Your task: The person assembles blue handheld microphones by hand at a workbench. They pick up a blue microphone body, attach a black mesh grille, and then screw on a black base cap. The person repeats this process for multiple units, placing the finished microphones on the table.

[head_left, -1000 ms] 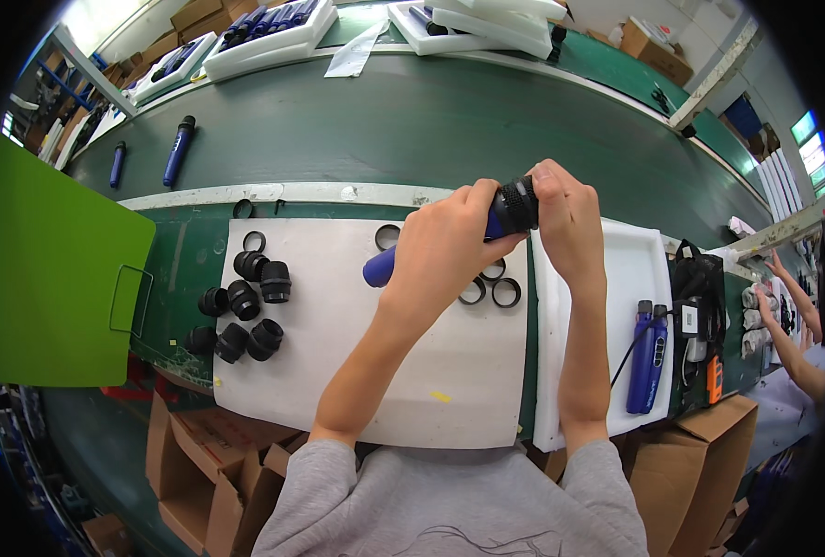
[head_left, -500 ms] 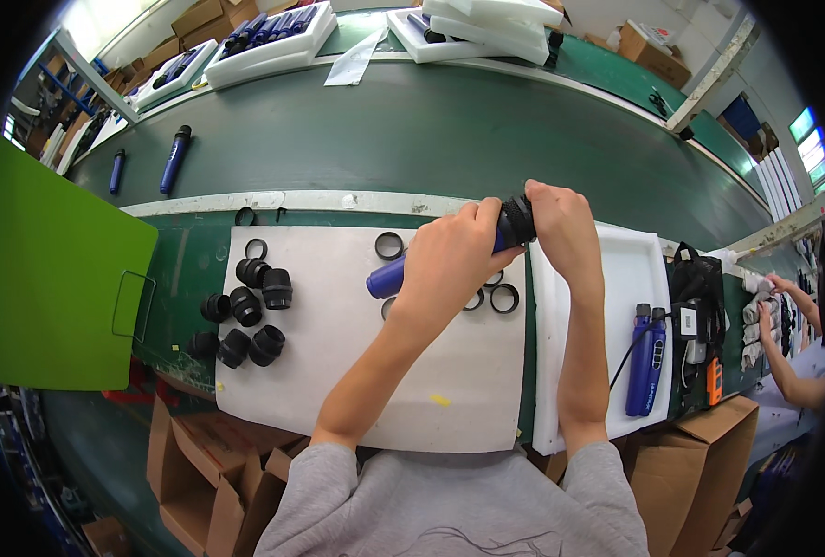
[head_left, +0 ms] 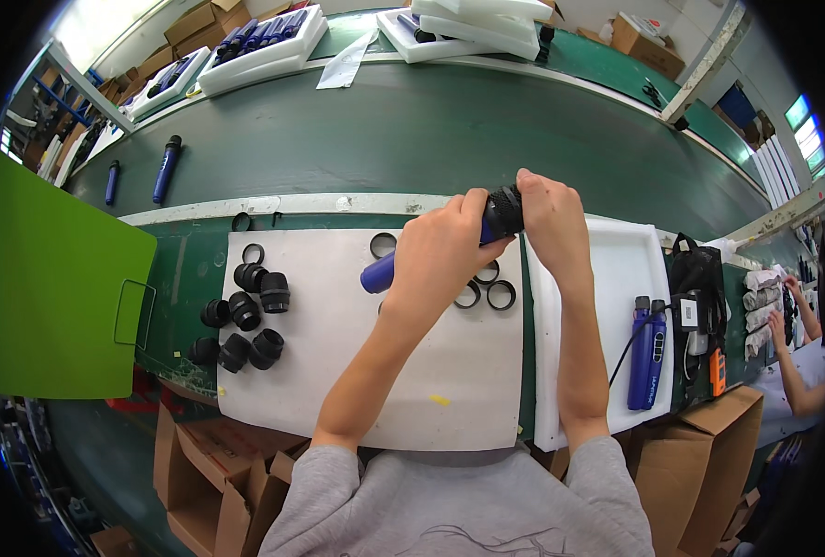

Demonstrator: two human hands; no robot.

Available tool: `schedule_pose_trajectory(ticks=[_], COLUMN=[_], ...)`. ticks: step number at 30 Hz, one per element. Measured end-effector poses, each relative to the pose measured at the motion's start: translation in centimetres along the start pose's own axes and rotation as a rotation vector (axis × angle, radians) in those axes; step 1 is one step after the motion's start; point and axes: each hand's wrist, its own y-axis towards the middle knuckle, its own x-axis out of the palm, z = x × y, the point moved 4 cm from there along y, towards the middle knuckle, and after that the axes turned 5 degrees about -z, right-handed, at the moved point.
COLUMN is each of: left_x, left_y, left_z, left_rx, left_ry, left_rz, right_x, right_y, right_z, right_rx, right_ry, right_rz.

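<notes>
While your left hand [head_left: 436, 246] grips the blue microphone [head_left: 377, 273] mid-frame, your right hand [head_left: 554, 223] holds its black grille [head_left: 502, 213]. Skewed pressure might jam it crooked.

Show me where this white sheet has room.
Bare white sheet lies between the black microphone heads and the left forearm, and right of that forearm, below the black rings, except one yellow scrap. Crowded: left edge, with the heads; upper right, rings beside the left hand.

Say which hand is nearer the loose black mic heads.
Left. The left hand, around the blue microphone, is right of the loose mic heads; the right hand, at the microphone's black end, is farther right.
</notes>
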Motion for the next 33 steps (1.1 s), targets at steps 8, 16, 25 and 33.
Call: schedule_pose_trajectory(ticks=[8,16,25,33], left_x=[-2.1,-2.6,-2.6,-2.2], left_y=[0.0,0.1,0.2,0.0], left_z=[-1.2,-1.3,-1.1,-0.3], left_rx=[-0.032,0.003,-0.025,-0.022], left_ry=[-0.074,-0.191,-0.502,-0.278], left_rz=[-0.192,-0.16,-0.279,-0.128], right_x=[0.9,0.9,-0.6,-0.6], right_y=[0.1,-0.1,-0.5,-0.3], right_z=[0.0,-0.8,-1.7,-1.5], right_rx=[-0.207,-0.206,-0.317,-0.297], right_ry=[0.11,0.225,0.246,0.204], right_rz=[-0.049,-0.007,-0.008,-0.011])
